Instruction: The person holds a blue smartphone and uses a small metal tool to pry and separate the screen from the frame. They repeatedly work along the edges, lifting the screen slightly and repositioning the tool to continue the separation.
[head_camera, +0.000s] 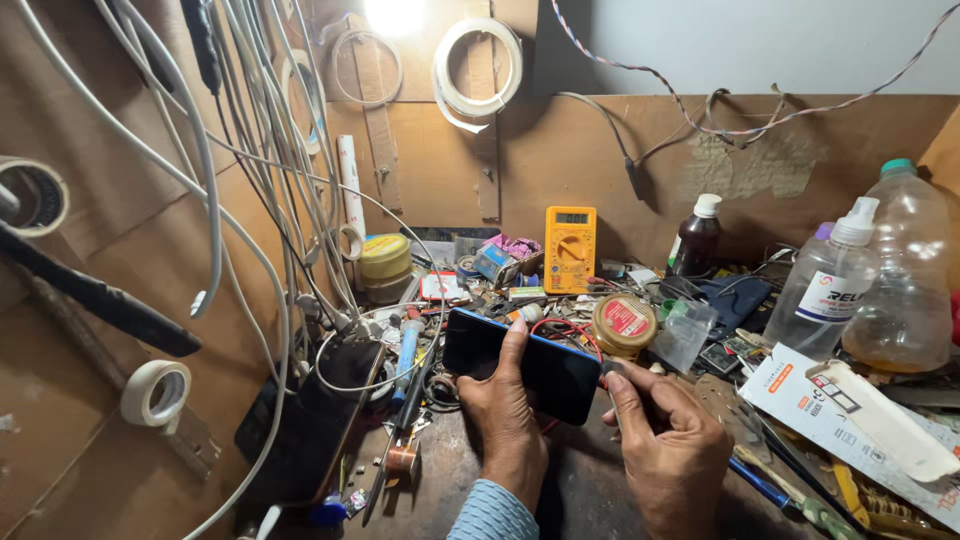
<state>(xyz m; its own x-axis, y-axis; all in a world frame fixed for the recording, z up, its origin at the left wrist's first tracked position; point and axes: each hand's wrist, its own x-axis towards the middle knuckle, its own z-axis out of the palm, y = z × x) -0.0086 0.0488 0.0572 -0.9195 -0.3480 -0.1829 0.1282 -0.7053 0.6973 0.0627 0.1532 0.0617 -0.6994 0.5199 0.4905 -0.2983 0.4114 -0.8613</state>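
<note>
Two bare hands worked over a cluttered tabletop (590, 500). Left hand (505, 405) rose from a light blue patterned sleeve (490, 515) and grasped a dark smartphone (520, 365) with blue edging; its thumb lay over the near face of the phone and its fingers wrapped behind the lower edge, so the grip was closed on the phone. The phone was held clear of the tabletop, tilted, its long axis running from upper left to lower right, its screen dark. Right hand (665, 445) sat just beside the phone's right end, fingers curled inward, the forefinger and thumb reaching the phone's corner; whether they pinched a small tool or only touched the phone could not be told.

Behind the phone lay a round tin with a red label (622, 322) and red wire (570, 328). A yellow multimeter (570, 248) leaned against the back wall. To the right stood a dark brown bottle with a white cap (697, 240), a clear spray bottle (828, 285) and a large plastic bottle of yellowish liquid (905, 270). A white printed box (850, 410) lay at the right edge. At left hung white cables (215, 200), with a roll of masking tape (155, 392) on the wall and a second dark phone (310, 420) lying near the left hand.
</note>
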